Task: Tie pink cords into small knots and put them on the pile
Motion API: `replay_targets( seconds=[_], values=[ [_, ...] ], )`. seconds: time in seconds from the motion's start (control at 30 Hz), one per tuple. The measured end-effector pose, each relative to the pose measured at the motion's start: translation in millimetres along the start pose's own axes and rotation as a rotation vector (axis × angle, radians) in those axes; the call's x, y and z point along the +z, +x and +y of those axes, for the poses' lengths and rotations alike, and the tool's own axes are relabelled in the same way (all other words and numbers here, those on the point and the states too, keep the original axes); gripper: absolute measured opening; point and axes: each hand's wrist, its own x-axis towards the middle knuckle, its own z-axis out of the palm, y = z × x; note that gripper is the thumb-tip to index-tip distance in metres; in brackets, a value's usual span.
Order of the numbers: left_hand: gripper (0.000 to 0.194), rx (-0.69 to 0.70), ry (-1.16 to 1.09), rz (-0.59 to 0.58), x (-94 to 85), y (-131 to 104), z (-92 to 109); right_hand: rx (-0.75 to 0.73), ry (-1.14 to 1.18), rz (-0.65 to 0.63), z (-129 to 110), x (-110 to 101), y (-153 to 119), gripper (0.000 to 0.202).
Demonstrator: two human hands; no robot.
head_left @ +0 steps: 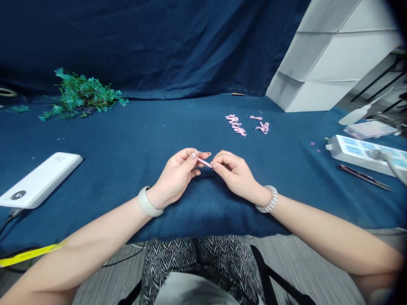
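Note:
A short length of pink cord [204, 162] stretches between my two hands, just above the front part of the table. My left hand [179, 171] pinches one end between thumb and fingers. The other end sits in the fingertips of my right hand [233, 171], which are closed on it. Farther back lie several small pink cord bundles: a row of them [235, 125], a single little bow-shaped one [256, 117] and a looped clump [262, 127]. Part of the held cord is hidden behind my fingers.
On the left are a white power bank [41, 180] with a cable and a heap of green artificial sprigs [84, 95]. To the right lie a power strip [365, 152] and dark thread snips [364, 177]. White boxes [330, 59] stand at the back right of the blue-covered table [143, 140].

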Motion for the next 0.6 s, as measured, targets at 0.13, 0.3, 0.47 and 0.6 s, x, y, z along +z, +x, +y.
replay_targets(
  seconds=[0.13, 0.3, 0.47, 0.6],
  values=[
    [0.02, 0.012, 0.015, -0.041, 1.1, -0.3, 1.2, -0.01, 0.021, 0.03, 1.0, -1.3, 0.4, 0.016],
    [0.02, 0.001, -0.004, -0.065, 1.1, 0.3, -0.6, -0.033, 0.022, 0.067, -0.7, -3.2, 0.5, 0.017],
    [0.025, -0.023, 0.045, -0.033, 1.0, 0.6, -0.7, -0.065, 0.019, 0.086, -4.1, -3.9, -0.3, 0.016],
    [0.034, 0.022, 0.098, -0.034, 2.2, 1.0, 0.1, -0.078, 0.012, 0.11, -5.7, -4.2, -0.4, 0.015]
  ],
)
